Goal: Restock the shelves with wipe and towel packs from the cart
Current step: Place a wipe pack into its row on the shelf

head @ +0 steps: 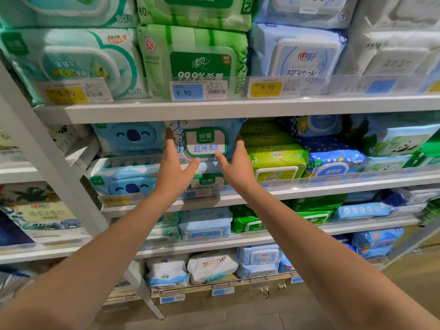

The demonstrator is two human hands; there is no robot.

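Here, the left hand (pixel 175 167) and right hand (pixel 235 163), fingers straight, sandwich a wipe pack (pixel 206 141), probably to seat it squarely on the lower pack (pixel 207 181).

- Left hand (pixel 177 167): bare, slim straight-boned fingers.
- Right hand (pixel 235 163): bare, same build.
- Left forearm (pixel 114 236) and right forearm (pixel 297 225): bare, smooth, unmarked to the frame's edge.
- Fingertips (pixel 169 134): dark brown; polish or shadow, cannot tell.
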